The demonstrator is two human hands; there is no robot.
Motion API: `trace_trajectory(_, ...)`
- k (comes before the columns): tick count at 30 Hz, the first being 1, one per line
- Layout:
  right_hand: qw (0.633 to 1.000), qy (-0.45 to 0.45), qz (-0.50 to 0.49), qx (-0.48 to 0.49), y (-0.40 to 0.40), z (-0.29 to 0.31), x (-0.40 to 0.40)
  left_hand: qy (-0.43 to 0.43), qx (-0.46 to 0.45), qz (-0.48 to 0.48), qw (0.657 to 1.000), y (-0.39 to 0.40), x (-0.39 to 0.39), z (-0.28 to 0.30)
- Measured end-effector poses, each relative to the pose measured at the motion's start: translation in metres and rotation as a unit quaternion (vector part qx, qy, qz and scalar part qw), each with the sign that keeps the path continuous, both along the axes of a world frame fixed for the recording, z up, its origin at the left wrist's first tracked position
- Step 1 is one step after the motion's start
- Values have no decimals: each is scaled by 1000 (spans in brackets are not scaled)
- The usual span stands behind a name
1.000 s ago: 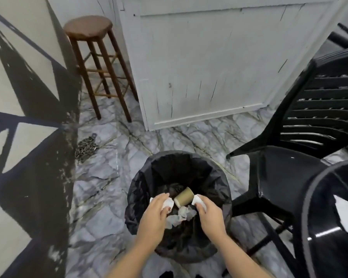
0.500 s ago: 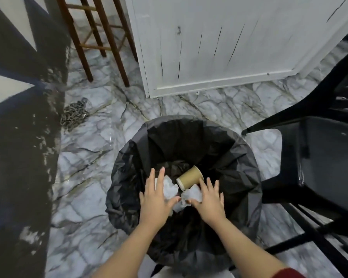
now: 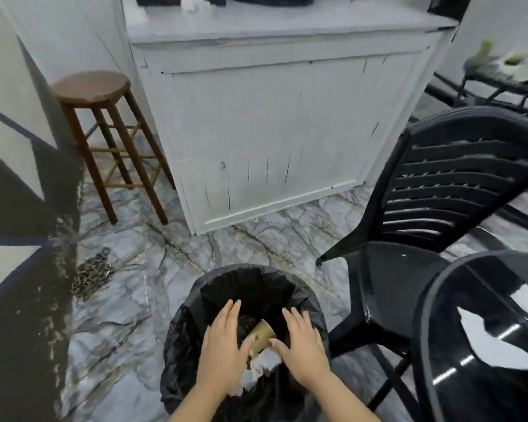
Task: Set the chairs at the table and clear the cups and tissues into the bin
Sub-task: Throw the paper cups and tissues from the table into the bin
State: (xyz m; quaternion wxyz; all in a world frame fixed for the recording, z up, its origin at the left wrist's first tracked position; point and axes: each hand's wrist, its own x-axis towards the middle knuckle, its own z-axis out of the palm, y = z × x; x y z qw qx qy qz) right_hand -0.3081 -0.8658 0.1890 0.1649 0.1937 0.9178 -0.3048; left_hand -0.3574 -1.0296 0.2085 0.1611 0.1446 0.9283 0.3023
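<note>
A bin [image 3: 186, 339] lined with a black bag stands on the marble floor in front of me. Inside it lie a brown paper cup [image 3: 263, 332] on its side and crumpled white tissues [image 3: 261, 365]. My left hand [image 3: 223, 348] and my right hand [image 3: 302, 348] hover flat over the bin's mouth, fingers spread, holding nothing. A black plastic chair [image 3: 439, 190] stands to the right of the bin, beside the glossy black round table [image 3: 485, 330] at the right edge.
A wooden stool [image 3: 104, 141] stands at the back left by the wall. A white cabinet [image 3: 272, 117] faces me behind the bin. A heap of chain [image 3: 90, 274] lies on the floor left of the bin. A dark rack [image 3: 500, 83] sits far right.
Both hands have let go of the tissues, which now lie in the bin with the cup. The fingers have spread open. My view has tilted up.
</note>
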Motion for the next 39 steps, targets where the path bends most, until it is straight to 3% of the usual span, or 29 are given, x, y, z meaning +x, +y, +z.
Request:
trace_trajectory(6,995,69,-54,54,44,90,29,65,38,-64,995,36,1,83)
trace_trajectory(11,979,112,-147,85,90,127,75,93,57,-147,983,85,12,117)
trace_trajectory(26,892,158,-398,146,225,149,261,99,97,-384,913,269,114,120)
trace_trajectory(39,864,135,-454,169,354,146,343,156,78,-410,896,418,201,116)
